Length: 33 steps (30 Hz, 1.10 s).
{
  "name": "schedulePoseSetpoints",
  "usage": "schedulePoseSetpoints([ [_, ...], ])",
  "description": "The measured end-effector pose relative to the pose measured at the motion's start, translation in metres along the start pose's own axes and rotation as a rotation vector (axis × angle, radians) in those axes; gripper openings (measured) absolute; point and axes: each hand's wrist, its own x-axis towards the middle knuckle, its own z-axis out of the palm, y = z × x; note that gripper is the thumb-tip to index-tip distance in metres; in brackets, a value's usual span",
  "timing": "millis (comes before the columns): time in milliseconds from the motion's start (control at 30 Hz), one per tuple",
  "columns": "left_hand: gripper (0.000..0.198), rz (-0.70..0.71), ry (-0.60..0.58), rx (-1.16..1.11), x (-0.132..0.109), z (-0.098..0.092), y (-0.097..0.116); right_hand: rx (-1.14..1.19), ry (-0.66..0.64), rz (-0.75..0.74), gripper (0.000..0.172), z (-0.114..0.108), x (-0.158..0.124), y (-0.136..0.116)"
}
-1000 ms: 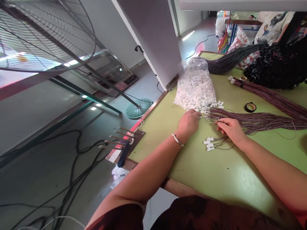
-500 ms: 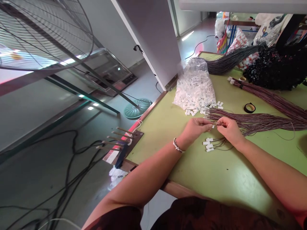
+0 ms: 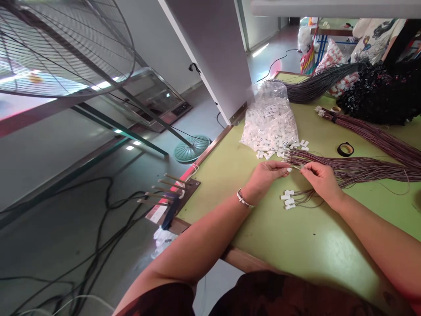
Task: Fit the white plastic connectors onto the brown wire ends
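Note:
My left hand pinches a small white connector between thumb and fingertips. Just to its right, my right hand is closed on a thin wire that runs toward the connector. How deep the wire sits in it is too small to tell. Below the hands, several white connectors with wires attached lie on the green table. A long bundle of brown wires stretches out behind my right hand, its tips near loose white connectors.
A clear bag of white connectors stands behind my hands. A roll of black tape, a second brown wire bundle and a black heap lie right. At left are a pegged board on the table edge and a fan.
My right hand has moved slightly right, away from the left, and more wire shows between them. My left hand still pinches the connector. The whole view has shifted a little.

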Motion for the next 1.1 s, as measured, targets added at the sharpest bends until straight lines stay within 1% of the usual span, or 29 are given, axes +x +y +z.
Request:
schedulePoseSetpoints([
  [100,0.025,0.027,-0.031,-0.002,-0.0002,0.0005,-0.0008,0.004,-0.038,0.024,0.02,0.001,0.0003,-0.0013],
  [233,0.035,0.105,-0.061,-0.029,-0.0016,0.0033,-0.0009,0.029,-0.029,0.048,0.02,0.002,0.0004,-0.0004],
  [300,0.035,0.12,-0.058,-0.025,-0.0019,0.0036,-0.0011,0.04,-0.024,0.045,0.019,0.0017,-0.0002,-0.0004],
  [533,0.027,0.07,-0.074,0.023,-0.0014,0.0011,-0.0013,0.024,-0.024,0.02,0.019,0.0015,-0.0025,0.0],
  [733,0.027,0.025,-0.123,0.071,-0.0002,-0.0008,-0.0004,-0.012,-0.045,0.003,0.018,0.0015,-0.0019,0.0007],
  [867,0.029,0.005,-0.122,0.063,-0.0006,-0.0016,-0.0001,-0.027,-0.063,0.009,0.017,0.0017,-0.0016,0.0008],
  [967,0.034,-0.015,-0.139,0.058,-0.0016,-0.0017,0.0007,-0.016,-0.051,0.028,0.017,0.0016,-0.0016,0.0013],
  [1100,0.037,0.008,-0.176,0.048,-0.0023,-0.0017,0.0016,-0.013,-0.037,0.038,0.017,0.0012,-0.0014,0.001],
])
